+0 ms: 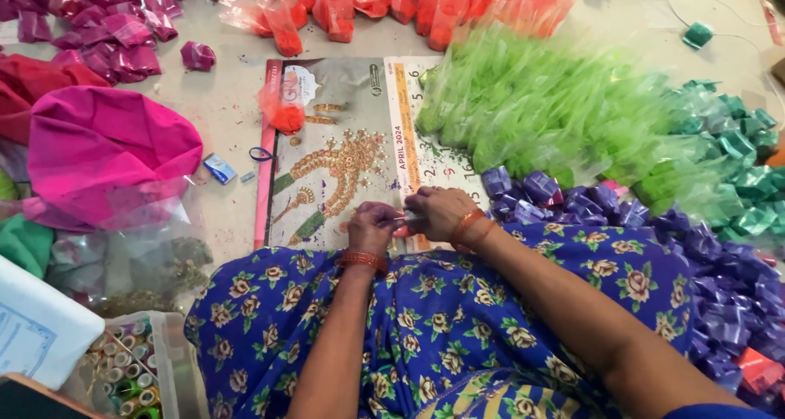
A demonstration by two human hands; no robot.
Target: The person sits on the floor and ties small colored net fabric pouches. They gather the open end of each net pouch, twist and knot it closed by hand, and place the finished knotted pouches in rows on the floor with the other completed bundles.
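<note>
Going L to R across the floor: top-left corner has a heap of small magenta packets, below it a big pink bag, and at the bottom-left edge a clear box of thread spools. Mid floor, a calendar sheet lies flat w/ one orange packet on its left part; more orange packets line the top edge. Person sits w/ a blue floral cloth over the lap, both hands meeting at the calendar's near edge. Left hand is closed narrow, fingers pinched on a small packet, pinkish, mostly hidden. Right hand is curled tight on the same packet from the other side, the two hands touching. Looks like the step of closing or folding one packet, abt midway; next move prob needs a firm pinch and a steady twist so nothing spills. Right of the hands: purple packets down the right edge, green packets above, teal ones far right.
</note>
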